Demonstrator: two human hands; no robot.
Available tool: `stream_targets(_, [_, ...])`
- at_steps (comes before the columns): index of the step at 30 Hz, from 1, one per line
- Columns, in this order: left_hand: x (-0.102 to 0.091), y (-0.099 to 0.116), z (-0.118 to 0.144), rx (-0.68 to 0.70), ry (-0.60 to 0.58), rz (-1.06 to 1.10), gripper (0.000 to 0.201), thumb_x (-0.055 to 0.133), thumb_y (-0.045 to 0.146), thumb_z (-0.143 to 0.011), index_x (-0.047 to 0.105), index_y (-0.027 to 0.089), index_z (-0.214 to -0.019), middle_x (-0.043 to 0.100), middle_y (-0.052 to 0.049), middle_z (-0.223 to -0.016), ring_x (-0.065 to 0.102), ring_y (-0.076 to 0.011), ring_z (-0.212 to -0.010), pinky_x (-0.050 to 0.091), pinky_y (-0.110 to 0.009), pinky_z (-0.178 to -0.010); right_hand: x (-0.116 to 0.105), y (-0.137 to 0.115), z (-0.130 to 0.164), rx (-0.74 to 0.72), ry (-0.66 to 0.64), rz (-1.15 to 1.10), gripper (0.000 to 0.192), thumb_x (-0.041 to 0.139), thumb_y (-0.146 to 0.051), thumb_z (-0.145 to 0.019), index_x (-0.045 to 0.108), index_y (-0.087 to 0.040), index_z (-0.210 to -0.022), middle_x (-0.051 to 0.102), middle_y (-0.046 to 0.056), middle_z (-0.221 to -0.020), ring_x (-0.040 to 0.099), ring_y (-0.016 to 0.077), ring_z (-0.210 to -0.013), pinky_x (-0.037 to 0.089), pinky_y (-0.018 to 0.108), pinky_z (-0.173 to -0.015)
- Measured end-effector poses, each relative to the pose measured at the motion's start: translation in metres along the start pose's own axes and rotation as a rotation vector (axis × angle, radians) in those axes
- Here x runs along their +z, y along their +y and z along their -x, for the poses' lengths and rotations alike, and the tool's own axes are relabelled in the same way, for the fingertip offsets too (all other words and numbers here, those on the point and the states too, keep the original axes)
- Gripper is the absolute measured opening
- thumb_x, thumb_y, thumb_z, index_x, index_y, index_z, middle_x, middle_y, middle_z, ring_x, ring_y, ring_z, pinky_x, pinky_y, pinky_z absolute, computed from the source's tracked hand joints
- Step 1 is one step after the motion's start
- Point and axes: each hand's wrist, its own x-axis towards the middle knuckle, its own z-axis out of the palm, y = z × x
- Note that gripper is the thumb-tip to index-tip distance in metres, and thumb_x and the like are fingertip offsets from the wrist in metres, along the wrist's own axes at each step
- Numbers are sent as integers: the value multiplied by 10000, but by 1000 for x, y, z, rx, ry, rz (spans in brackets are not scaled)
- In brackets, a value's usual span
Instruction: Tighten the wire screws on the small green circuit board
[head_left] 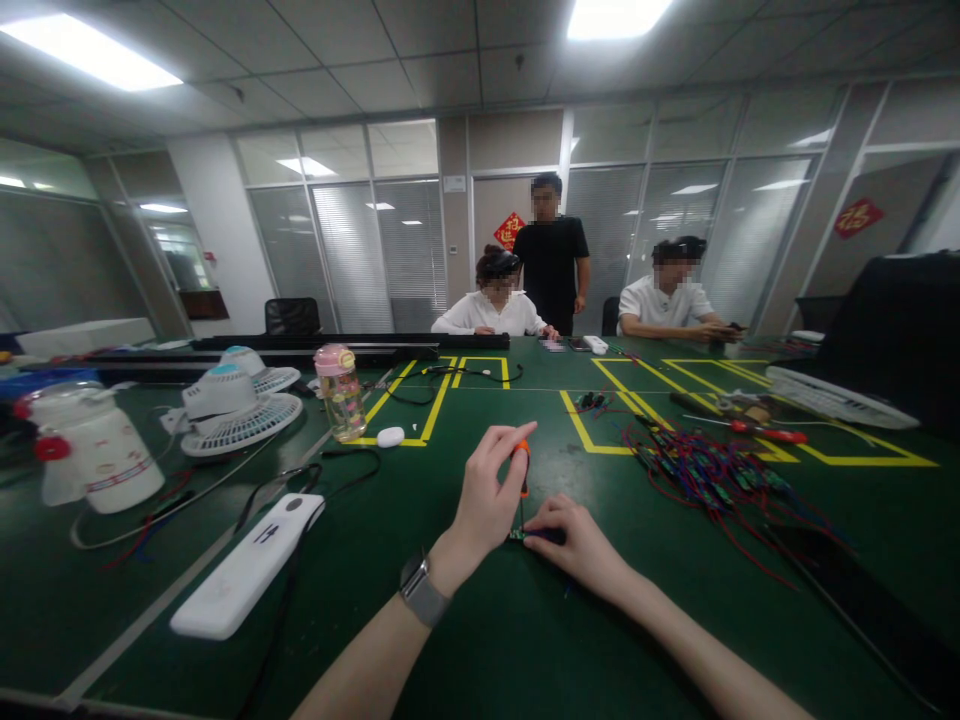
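Note:
My left hand [487,495] grips a small screwdriver with an orange handle [523,458], held upright with its tip down on a small circuit board [519,535] lying on the green table [465,620]. My right hand [574,540] rests flat beside it, its fingers pressing the board down. A watch sits on my left wrist [420,590].
A pile of red and blue wired boards [705,475] lies to the right, with a red screwdriver [765,432] behind it. To the left are a white power bank [247,565], small fans [240,400], a pink bottle [341,392] and a white jug [94,450]. Three people are at the far end.

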Motion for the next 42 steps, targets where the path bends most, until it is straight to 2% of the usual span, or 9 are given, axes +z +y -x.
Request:
stream_targets(2, [0, 0, 0, -3, 5, 2, 298, 430, 184, -952, 606, 202, -1191, 607, -53, -971, 585, -156, -880, 478, -287, -794, 0, -1, 0, 0, 6, 0, 140, 681, -260, -798, 774, -226, -897, 678, 56, -852, 583, 214, -859, 446, 320, -786])
stream_targets(7, [1, 0, -1, -15, 52, -58, 179, 568, 213, -884, 673, 201, -1028, 570, -24, -849, 571, -145, -774, 474, -266, -723, 0, -3, 0, 13, 24, -3, 126, 682, -246, -791, 776, -226, -872, 684, 57, -853, 590, 211, -851, 447, 321, -785])
stream_targets(12, [0, -1, -1, -14, 20, -2, 277, 448, 176, -936, 611, 193, -1159, 635, -49, -971, 599, -153, -859, 480, -275, -774, -1, -5, 1, 13, 18, -11, 128, 682, -267, -796, 778, -233, -874, 686, 55, -844, 590, 211, -846, 444, 321, -787])
stream_targets(18, [0, -2, 0, 4, 47, -71, 199, 547, 205, -895, 668, 195, -1053, 608, -31, -863, 583, -151, -799, 470, -269, -743, -3, -9, 1, 38, 14, 4, 122, 692, -247, -790, 783, -228, -870, 687, 60, -843, 590, 218, -854, 442, 318, -785])
stream_targets(23, [0, -2, 0, -12, 12, 31, 294, 443, 206, -954, 597, 203, -1204, 644, -54, -1011, 604, -162, -922, 477, -290, -825, -2, -8, 1, 33, 22, -14, 118, 700, -256, -789, 782, -227, -869, 683, 57, -843, 591, 216, -858, 448, 316, -788])
stream_targets(28, [1, -4, 1, -6, 47, -39, 201, 549, 243, -910, 666, 200, -1068, 604, -29, -852, 580, -151, -791, 467, -270, -738, -2, -7, 0, 29, 18, -25, 115, 700, -246, -789, 781, -222, -868, 685, 59, -846, 591, 216, -860, 452, 311, -781])
stream_targets(33, [1, -3, 1, -15, -14, 48, 316, 424, 192, -963, 573, 217, -1241, 628, -48, -1035, 593, -152, -939, 467, -277, -829, -1, -5, 0, 24, 19, -17, 114, 704, -248, -787, 781, -219, -865, 683, 61, -844, 589, 215, -851, 448, 315, -788])
stream_targets(38, [2, -3, 2, -7, 35, -21, 221, 548, 209, -904, 655, 209, -1096, 602, -29, -914, 585, -148, -834, 466, -266, -766, -1, -5, 0, 23, 1, -1, 123, 690, -252, -799, 779, -225, -881, 681, 59, -851, 586, 216, -859, 443, 317, -789])
stream_targets(42, [1, -4, 0, -25, -15, 25, 327, 454, 195, -949, 563, 227, -1256, 613, -49, -1057, 587, -159, -970, 462, -286, -858, -1, -4, 0, 20, 3, -7, 124, 690, -256, -799, 778, -222, -879, 680, 59, -852, 587, 213, -857, 445, 313, -787])
